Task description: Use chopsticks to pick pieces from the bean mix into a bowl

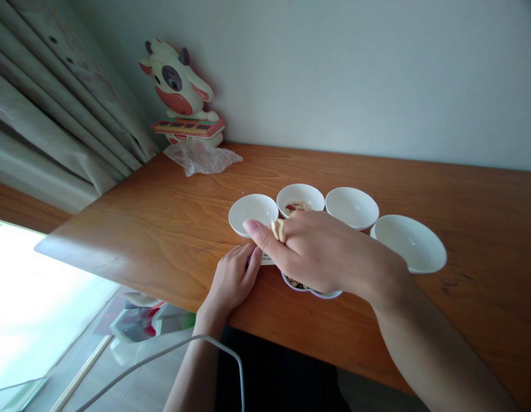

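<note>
My right hand [323, 252] hovers over a near white bowl [325, 294] that holds mixed nuts or seeds, mostly hidden under the hand. Its fingers pinch a few pale nut pieces [278, 230] just at the rim of the left small white bowl [252, 213], which looks bare inside. My left hand [233, 280] rests flat on the wooden table [162, 229], fingertips touching a white label or paper by the near bowl. A second small bowl [300, 198] behind holds some bits.
Two more white bowls [352, 207] [409, 243] stand in the row to the right. A cow-shaped toy [179, 94] and a crumpled plastic bag [202, 157] sit at the back left by the curtain [55, 114]. A white cable [171, 352] runs below the table edge.
</note>
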Demonstrator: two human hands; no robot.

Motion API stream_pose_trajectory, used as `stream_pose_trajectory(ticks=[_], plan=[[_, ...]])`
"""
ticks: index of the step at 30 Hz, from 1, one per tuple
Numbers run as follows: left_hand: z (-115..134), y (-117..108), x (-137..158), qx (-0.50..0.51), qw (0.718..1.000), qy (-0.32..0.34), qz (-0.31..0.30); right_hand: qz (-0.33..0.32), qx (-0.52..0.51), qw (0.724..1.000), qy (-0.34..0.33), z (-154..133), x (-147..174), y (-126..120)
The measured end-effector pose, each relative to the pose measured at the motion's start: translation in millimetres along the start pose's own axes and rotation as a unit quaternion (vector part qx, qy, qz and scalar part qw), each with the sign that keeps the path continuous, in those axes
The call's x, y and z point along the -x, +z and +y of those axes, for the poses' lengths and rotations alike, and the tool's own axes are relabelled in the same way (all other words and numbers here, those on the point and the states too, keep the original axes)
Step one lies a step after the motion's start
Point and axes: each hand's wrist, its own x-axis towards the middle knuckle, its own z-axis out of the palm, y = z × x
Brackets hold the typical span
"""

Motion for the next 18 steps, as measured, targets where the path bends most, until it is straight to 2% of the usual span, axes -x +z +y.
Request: stream_pose_trajectory(ticks=[6,18], plan=[[-0.5,0.1,-0.2,-0.006,1.0,-0.006,-0.007,0.032,0.007,0.999,0.043,-1.3,-3.6,1.3],[4.6,-1.7,-0.4,0.005,0.999,-0.024,-0.024,0.077,-0.061,0.995,0.033,2.2,-7.8,-2.2]])
